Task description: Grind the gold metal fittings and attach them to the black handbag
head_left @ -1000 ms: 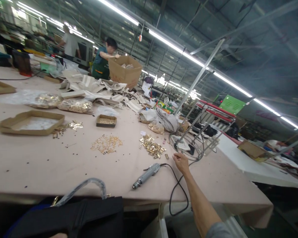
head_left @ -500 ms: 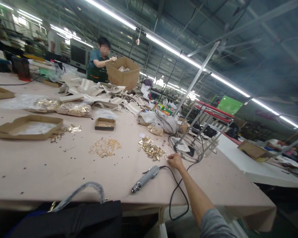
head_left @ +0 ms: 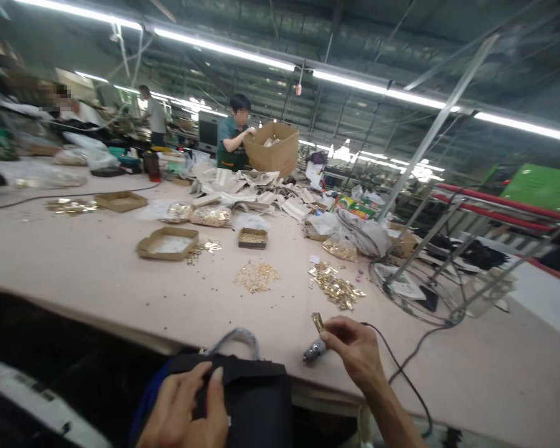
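Observation:
My right hand (head_left: 354, 348) pinches a small gold metal fitting (head_left: 317, 322) between thumb and fingers, above the table. Behind that hand lies an electric screwdriver (head_left: 313, 352); its grey tip shows and my hand hides most of its body. Down at the table's front edge is a black handbag (head_left: 261, 398) with a plastic-wrapped handle (head_left: 236, 336). My left hand (head_left: 186, 404) is closed on the bag's upper flap, thumb and fingers close together. A pile of gold fittings (head_left: 338, 287) lies beyond my right hand.
Small gold pieces (head_left: 256, 277) are scattered mid-table, near a small cardboard box (head_left: 252, 238) and a shallow cardboard tray (head_left: 168, 242). A metal rack (head_left: 448, 249) and looped cable stand at right. Across the table, a co-worker (head_left: 233, 137) holds a large carton (head_left: 273, 149) behind piled pale pieces.
My right hand has come back from the pile with a gold fitting, towards the bag. My left hand has come into view on the bag. The view has swung left.

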Available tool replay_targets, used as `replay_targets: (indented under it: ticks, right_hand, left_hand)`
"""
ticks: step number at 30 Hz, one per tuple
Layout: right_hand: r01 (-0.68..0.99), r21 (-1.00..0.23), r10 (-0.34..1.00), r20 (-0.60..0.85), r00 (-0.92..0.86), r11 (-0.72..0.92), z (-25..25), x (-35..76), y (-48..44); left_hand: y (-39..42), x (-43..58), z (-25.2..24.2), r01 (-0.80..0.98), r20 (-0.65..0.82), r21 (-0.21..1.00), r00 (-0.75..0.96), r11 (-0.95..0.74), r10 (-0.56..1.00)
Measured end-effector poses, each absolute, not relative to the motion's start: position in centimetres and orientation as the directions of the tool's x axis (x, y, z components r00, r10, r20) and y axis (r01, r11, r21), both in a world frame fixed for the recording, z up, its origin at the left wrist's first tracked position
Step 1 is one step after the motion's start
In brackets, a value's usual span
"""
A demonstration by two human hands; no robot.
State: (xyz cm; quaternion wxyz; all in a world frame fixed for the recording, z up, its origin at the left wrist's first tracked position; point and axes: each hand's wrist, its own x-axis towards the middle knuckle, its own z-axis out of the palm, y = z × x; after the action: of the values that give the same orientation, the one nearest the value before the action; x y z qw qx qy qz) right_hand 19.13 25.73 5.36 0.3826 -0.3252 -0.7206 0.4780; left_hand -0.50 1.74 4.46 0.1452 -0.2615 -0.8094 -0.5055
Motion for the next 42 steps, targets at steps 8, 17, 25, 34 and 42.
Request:
replay_targets:
  ticks: [8,17,25,34,42]
  right_hand:
    - [-0.171,-0.953,0.734,0.301,-0.609,0.249,3.9,11.7,12.5]
    - [-0.090,-0.941,0.609,0.282,-0.741,0.326,5.3,11.7,10.9]
    - [0.048,-0.937,0.619,0.190,-0.762,0.346,4.9,12.0,10.7]
    - [0.130,-0.918,0.635,0.153,-0.757,0.375,3.5,11.9,9.5]
    - [0.156,-0.958,0.712,0.063,-0.700,0.239,2.4,11.3,9.0]
  left_hand:
    - [2.6,1.7,7.4,0.136,0.119,0.991,-0.771,-0.021,0.625]
    - [0.4,1.4,6.5,0.358,0.279,0.934,-0.713,-0.008,0.644]
    - [-1.5,1.3,5.5,0.611,0.427,0.790,-0.495,-0.045,0.757]
    - [-1.9,2.4,1.5,0.880,0.511,0.466,-0.354,0.094,0.784]
    - [-1.6,2.2,1.1,0.880,0.500,0.459,-0.372,0.124,0.782]
